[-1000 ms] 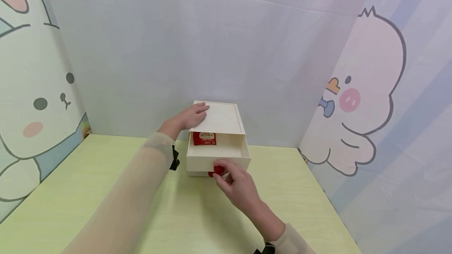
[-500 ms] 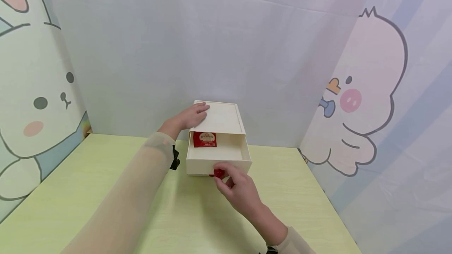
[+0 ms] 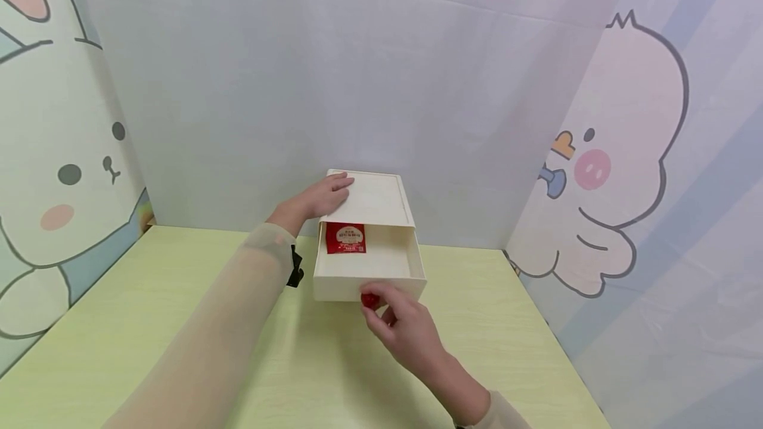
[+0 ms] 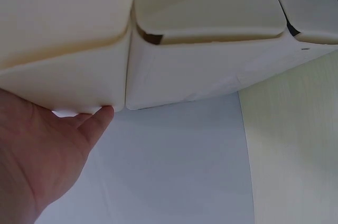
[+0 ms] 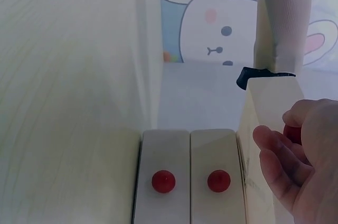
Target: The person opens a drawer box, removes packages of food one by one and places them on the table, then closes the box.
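A white box (image 3: 377, 198) stands on a pale green table (image 3: 489, 343), its top drawer (image 3: 336, 288) part way out of the box's front. In that drawer, a red packet (image 3: 346, 238) with pale print lies on the floor in the rear left part, near the front edge of the box's top; the drawer's deeper part is hidden under that top. At the box's front, the right hand (image 3: 405, 333) pinches the drawer's red knob (image 3: 369, 300) between thumb and forefinger, the other fingers curled loosely beside it. At the box's upper left, the left hand (image 3: 322, 196) rests on the top with its fingers stretched out and a little spread, pressing rather than pinching; the left wrist view shows part of it against the box's edge. Below the top drawer, the right wrist view shows two lower drawers (image 5: 169, 208) set flush in the box's front, each with a red lower knob (image 5: 163, 182); what they hold cannot be told. Behind the box hangs a pale grey cloth (image 3: 381, 85), with a printed rabbit (image 3: 77, 124) to the box's left and a printed bird (image 3: 632, 98) to its right. Just left of the box, a black strap (image 3: 295, 267) crosses the left sleeve (image 3: 220, 303).
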A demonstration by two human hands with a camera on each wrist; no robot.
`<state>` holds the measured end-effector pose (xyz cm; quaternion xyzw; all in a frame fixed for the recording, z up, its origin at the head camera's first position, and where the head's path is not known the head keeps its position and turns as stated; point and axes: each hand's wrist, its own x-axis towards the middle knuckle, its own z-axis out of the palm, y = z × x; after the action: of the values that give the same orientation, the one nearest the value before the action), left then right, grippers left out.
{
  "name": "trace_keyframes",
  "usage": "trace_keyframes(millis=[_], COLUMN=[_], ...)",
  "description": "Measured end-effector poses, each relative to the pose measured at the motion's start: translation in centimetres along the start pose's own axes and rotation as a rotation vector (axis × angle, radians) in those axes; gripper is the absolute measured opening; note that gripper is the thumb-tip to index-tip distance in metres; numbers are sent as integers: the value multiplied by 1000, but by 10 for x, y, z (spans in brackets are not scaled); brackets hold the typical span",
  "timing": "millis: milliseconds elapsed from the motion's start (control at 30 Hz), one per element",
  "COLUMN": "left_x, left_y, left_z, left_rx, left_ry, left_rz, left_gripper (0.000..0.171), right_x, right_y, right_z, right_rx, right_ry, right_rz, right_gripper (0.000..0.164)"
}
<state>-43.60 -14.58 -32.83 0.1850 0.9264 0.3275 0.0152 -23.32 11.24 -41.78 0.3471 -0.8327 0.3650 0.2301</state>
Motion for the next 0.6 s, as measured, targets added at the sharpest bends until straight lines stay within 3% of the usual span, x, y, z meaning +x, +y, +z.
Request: trace_keyframes(millis=[333,600], left_x=[-2,-2], left_y=[3,4], left_z=[0,0], left_rx=[-8,-6], left_ry=[4,10], left_rz=[-11,-20], left_gripper=[60,60], right_x=[-6,-12], right_y=[-3,-5], right_z=[-1,-1], right_rx=[2,-1], right_ry=[-19,-6], right_rz=[16,-35], right_gripper=[33,34])
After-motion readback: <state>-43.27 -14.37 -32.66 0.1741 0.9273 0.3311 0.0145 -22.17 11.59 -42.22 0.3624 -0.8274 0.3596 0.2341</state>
